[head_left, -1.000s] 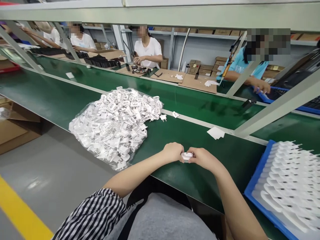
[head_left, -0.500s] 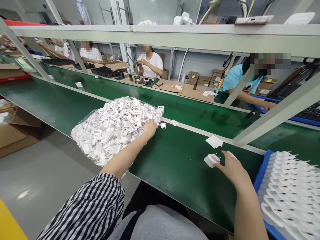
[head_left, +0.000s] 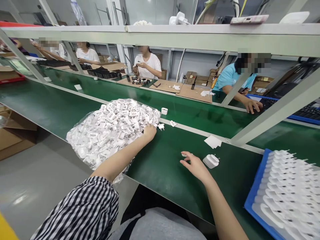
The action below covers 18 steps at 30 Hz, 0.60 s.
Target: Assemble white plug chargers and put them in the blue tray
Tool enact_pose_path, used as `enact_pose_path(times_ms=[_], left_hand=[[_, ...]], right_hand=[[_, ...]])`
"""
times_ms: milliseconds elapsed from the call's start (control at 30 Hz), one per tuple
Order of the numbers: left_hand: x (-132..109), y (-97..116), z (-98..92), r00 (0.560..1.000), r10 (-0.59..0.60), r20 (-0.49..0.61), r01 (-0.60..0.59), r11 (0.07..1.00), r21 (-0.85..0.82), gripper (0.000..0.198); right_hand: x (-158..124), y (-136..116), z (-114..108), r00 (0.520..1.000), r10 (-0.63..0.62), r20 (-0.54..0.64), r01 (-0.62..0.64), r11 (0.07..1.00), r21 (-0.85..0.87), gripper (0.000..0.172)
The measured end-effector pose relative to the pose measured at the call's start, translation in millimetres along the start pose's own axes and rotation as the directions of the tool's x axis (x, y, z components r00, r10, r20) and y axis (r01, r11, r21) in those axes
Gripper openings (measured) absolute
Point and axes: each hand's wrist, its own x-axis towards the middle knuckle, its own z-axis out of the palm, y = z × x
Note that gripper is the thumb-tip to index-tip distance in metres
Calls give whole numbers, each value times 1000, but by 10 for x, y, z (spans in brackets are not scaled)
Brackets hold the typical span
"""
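My left hand [head_left: 150, 133] is at the right edge of a heap of small white plug parts [head_left: 117, 125], which lie in a clear plastic bag [head_left: 81, 136]. Its fingers are curled, and whatever is in them is hidden. My right hand [head_left: 195, 166] hovers over the green belt with thumb and fingers apart and nothing between them; something white covers a fingertip. Just right of it lies a white charger [head_left: 211, 161] with its pins pointing away. Beyond the left hand are a loose plug piece with pins [head_left: 161, 127] and a small white ring-shaped part [head_left: 173, 123].
A blue tray [head_left: 256, 186] of white chargers in rows stands at the right. White paper slips [head_left: 213, 141] lie near the metal divider strip. A slanted post [head_left: 277, 106] and an overhead shelf [head_left: 160, 38] frame the belt. Several co-workers sit across from me.
My right hand has moved left, away from the charger, which stays on the belt. My left hand remains at the heap. The co-worker's hand at right has shifted slightly.
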Motion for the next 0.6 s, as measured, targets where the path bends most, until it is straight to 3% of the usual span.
enact_pose_path(times_ms=[233, 300, 400, 500, 600], left_hand=[[-160, 351, -76, 970, 235, 55, -201, 912, -359, 18], [-75, 404, -61, 966, 245, 79, -191, 888, -418, 16], [204, 409, -44, 985, 157, 65, -113, 891, -439, 18], [541, 406, -70, 1000, 30, 6, -25, 900, -436, 25], [839, 441, -135, 995, -73, -65, 39, 904, -426, 37]], right_hand=[[162, 88, 213, 984, 50, -173, 14, 937, 349, 56], [195, 108, 235, 974, 61, -217, -2, 965, 263, 56], [209, 142, 249, 969, 44, -243, -52, 998, -28, 51], [203, 159, 276, 978, 23, -209, -74, 968, -238, 53], [204, 154, 326, 975, 37, -219, -112, 933, -341, 57]])
